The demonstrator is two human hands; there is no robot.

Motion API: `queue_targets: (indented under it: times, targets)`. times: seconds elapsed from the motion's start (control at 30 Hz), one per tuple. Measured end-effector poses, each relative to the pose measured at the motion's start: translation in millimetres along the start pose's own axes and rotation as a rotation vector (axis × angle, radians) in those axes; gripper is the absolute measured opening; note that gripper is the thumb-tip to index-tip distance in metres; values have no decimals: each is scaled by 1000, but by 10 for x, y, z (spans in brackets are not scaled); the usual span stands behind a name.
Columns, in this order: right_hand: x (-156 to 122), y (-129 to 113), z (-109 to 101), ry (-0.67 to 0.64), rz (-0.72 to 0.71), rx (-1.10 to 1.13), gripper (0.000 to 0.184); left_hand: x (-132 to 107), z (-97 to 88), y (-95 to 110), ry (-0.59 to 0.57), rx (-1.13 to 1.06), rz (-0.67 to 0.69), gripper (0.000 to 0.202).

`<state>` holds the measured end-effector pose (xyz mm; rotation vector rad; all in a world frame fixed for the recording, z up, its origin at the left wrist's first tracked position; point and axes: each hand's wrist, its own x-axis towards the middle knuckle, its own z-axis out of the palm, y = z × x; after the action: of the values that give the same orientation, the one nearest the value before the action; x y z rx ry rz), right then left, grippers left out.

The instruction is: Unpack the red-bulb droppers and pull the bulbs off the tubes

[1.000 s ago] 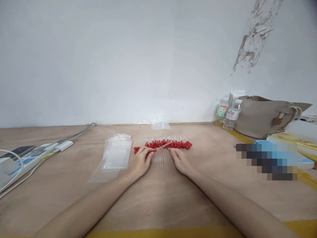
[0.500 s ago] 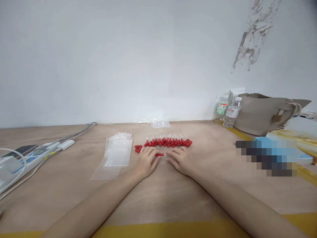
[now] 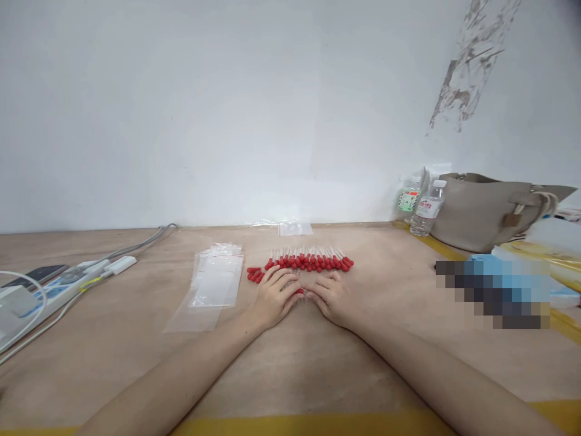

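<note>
My left hand [image 3: 275, 297] is closed, its fingers pinching a thin red-handled piece [image 3: 299, 291] that shows only in part between my hands. My right hand [image 3: 333, 298] is curled with its fingertips at the right end of that piece; what they grip is mostly hidden. Clear plastic seems to lie beneath the fingertips. Just beyond my hands runs a row of red-handled sticks [image 3: 318, 263] with thin pale shafts pointing to the wall. A few loose red pieces [image 3: 254, 274] lie beside my left fingers. To the left is a stack of clear zip bags [image 3: 215, 281].
A small clear bag [image 3: 295, 229] lies by the wall. Two bottles [image 3: 428, 209] and a grey handbag [image 3: 472, 212] stand at the back right, near a blue packet [image 3: 490, 272]. A power strip [image 3: 49, 295] with cables is on the left.
Both hands have come slightly nearer to me and closer together. The red-handled piece between them moved along and is now more covered by the fingers.
</note>
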<state>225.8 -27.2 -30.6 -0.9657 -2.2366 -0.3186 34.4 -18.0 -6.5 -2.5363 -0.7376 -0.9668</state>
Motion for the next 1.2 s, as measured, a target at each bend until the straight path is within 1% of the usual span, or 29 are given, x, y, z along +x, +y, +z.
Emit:
queue_targets:
  times: [0.1,0.2,0.33,0.43,0.57,0.67,0.8,1.0,1.07,1.13,1.2]
  targets:
    - [4,-9,-27,-4,-37,-31,26,-10,-7,-4,-17,7,6,16]
    - [1,-25,-66,6,-81,-74,26,-24,-25,-6,-60,2,44,16]
    - [-4,-42,-116,22,-174,-122,27,-49,-59,3,-101,-5,84,16]
    - [1,-45,-132,82,-242,-158,25,-62,-74,7,-110,-21,85,16]
    - [7,-36,-138,187,-330,-192,15,-73,-72,-2,-110,-59,89,17]
    - [-2,-25,-147,218,-377,-214,10,-81,-77,-11,-130,-85,91,18]
    - [-20,-14,-151,253,-409,-217,10,-94,-101,-20,-166,-113,71,19]
    - [-44,9,-159,273,-422,-176,14,-148,-134,-36,-170,-169,49,19]
    - [-53,47,-187,271,-399,-157,15,-172,-144,-55,-167,-187,21,19]
    - [-58,103,-216,277,-307,-147,17,-183,-157,-97,-138,-201,-50,19]
    - [-55,157,-226,266,-157,-138,17,-166,-178,-173,-86,-214,-164,20]
